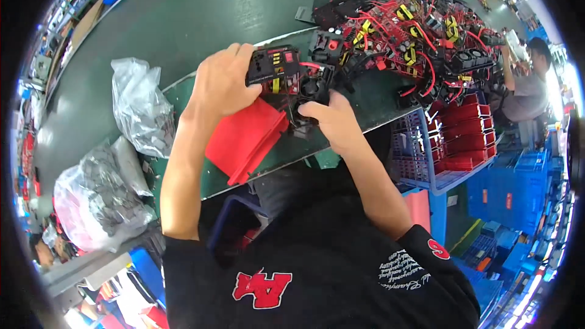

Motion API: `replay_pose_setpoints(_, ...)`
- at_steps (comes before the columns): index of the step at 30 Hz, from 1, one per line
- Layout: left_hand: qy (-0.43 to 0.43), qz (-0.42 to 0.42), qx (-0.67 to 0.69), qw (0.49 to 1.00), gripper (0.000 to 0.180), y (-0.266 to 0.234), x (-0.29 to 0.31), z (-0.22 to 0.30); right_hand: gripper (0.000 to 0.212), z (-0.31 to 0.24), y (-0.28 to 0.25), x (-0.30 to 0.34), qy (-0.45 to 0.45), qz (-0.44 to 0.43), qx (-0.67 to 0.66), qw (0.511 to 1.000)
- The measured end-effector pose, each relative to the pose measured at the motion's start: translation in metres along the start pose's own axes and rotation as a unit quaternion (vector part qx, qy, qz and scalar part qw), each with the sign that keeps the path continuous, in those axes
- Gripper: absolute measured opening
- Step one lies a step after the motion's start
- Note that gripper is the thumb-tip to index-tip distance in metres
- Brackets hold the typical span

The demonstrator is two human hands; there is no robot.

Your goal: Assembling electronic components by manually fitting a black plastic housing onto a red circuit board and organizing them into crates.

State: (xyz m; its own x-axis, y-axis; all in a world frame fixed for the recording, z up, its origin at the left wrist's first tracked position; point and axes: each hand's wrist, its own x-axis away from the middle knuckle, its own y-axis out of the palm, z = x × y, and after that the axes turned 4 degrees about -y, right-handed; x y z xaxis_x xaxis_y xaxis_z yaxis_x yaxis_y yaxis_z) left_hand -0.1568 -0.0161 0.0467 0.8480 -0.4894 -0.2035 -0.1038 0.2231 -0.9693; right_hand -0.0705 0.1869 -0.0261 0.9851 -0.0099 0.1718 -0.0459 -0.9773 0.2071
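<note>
My left hand is closed round the side of a black plastic panel with a red circuit board and yellow parts at its edge. My right hand pinches a black plastic part just right of the panel, thumb and fingers on it; a short red wire runs between the two. Below my left hand a red plastic housing lies tilted near the table's front edge. A small black socket-like piece with a red spot sits beyond my right hand. My fingertips are partly hidden.
A large heap of red circuit boards with wires and black panels covers the table's right side. Clear plastic bags of dark parts lie at the left. A blue crate holding red housings stands front right. Another person works at far right.
</note>
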Motion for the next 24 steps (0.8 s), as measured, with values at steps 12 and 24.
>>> replay_pose_setpoints(12, -0.144, 0.168, 0.032, 0.975, 0.059, -0.013, 0.03, 0.097, 0.024, -0.061, 0.038, -0.019, 0.062, -0.002, -0.367, 0.928)
replay_pose_setpoints(24, -0.302, 0.185, 0.437, 0.827, 0.052, -0.038, 0.028, -0.002, 0.054, -0.052, 0.007, -0.002, -0.021, -0.172, -0.33, 0.928)
